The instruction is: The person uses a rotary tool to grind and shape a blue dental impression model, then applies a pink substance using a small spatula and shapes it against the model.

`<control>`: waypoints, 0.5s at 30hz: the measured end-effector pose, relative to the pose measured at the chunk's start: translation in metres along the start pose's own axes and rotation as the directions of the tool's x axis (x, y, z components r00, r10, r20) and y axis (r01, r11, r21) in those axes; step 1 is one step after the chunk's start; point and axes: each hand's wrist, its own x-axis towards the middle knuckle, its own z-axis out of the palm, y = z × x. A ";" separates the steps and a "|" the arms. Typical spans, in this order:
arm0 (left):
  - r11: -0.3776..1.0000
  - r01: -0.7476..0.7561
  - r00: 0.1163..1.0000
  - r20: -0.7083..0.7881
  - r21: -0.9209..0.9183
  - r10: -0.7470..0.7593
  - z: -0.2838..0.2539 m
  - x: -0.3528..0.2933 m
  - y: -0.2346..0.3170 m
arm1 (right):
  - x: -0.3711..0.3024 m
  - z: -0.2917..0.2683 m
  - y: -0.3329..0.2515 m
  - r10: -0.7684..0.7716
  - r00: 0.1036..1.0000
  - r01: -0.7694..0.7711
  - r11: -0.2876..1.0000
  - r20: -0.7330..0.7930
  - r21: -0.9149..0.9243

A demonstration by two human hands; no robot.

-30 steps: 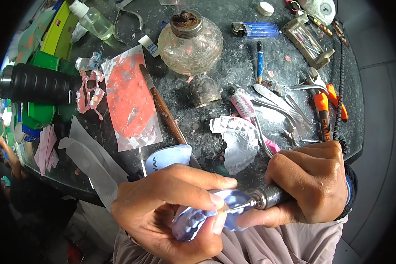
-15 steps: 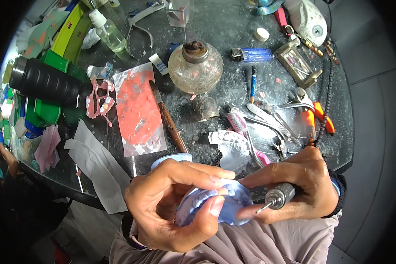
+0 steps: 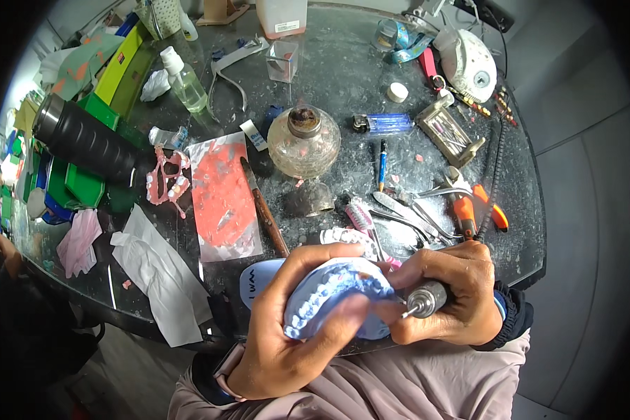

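A blue dental cast (image 3: 316,297) with a curved row of teeth is held above my lap. My left hand (image 3: 276,339) is wrapped round its left side, fingers behind and the thumb, blurred, across its inner face. In my right hand (image 3: 462,283) is a grey rotary handpiece (image 3: 430,297) with a thin bur pointing left toward the cast. The right fingertips touch or nearly touch the cast's right edge; the exact contact is blurred. Behind my left hand lies another light blue piece (image 3: 257,278) with handwriting, partly covered.
Beyond my hands lie a pink wax sheet (image 3: 224,203), a wooden-handled knife (image 3: 267,213), a glass spirit lamp (image 3: 304,147), pliers with orange handles (image 3: 465,213) and metal tools. A black bottle (image 3: 84,140) lies left. The handpiece's coiled cord (image 3: 495,164) runs along the right.
The cast has turned so more of its tooth row shows. My left thumb has slid off the teeth onto the inner face. The whole view has shifted, showing more of the table's far side.
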 end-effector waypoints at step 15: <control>0.762 -0.399 0.915 0.168 0.510 0.366 -0.019 -0.009 0.003 | 0.006 -0.004 0.003 -0.108 0.991 0.107 0.994 -0.083 -0.018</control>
